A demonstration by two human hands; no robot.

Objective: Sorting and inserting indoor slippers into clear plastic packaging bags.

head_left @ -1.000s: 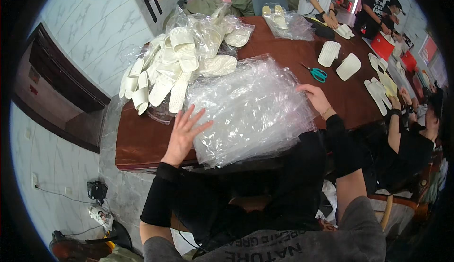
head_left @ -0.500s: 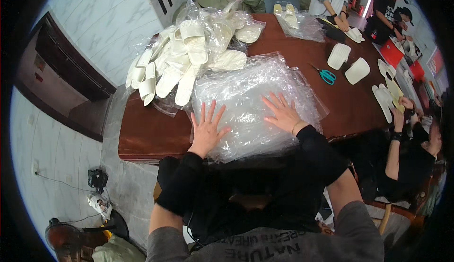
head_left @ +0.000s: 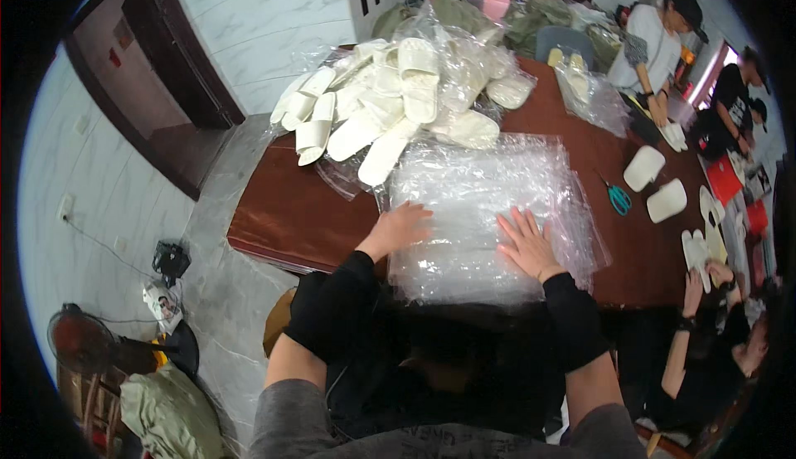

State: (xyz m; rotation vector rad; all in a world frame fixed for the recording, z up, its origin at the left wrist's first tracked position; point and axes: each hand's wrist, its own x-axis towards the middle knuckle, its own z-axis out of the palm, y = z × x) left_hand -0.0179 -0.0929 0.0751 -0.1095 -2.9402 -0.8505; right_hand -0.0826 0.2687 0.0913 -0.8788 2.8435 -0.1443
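Clear plastic bags (head_left: pixel 481 181) lie in a flat stack at the table's near edge, shiny and wrinkled. My left hand (head_left: pixel 401 229) is at the stack's left side, fingers stretched to the right and slightly blurred. Fingers spread, my right hand (head_left: pixel 529 245) lies flat on the right part of the stack. Neither hand holds anything. Just beyond the stack is a heap of cream-white slippers (head_left: pixel 390 134), several of them wrapped in clear plastic.
The brown-covered table (head_left: pixel 290 202) bears teal-handled scissors (head_left: pixel 618 199) and two white soles (head_left: pixel 667 200) to the right. Co-workers handle slippers along the right and far sides. A fan (head_left: pixel 81 336) and a green sack (head_left: pixel 166 413) stand on the floor at left.
My left hand has turned so that its fingers point right along the stack. The bags lie flatter and squarer. The whole view has shifted, with the table now further right.
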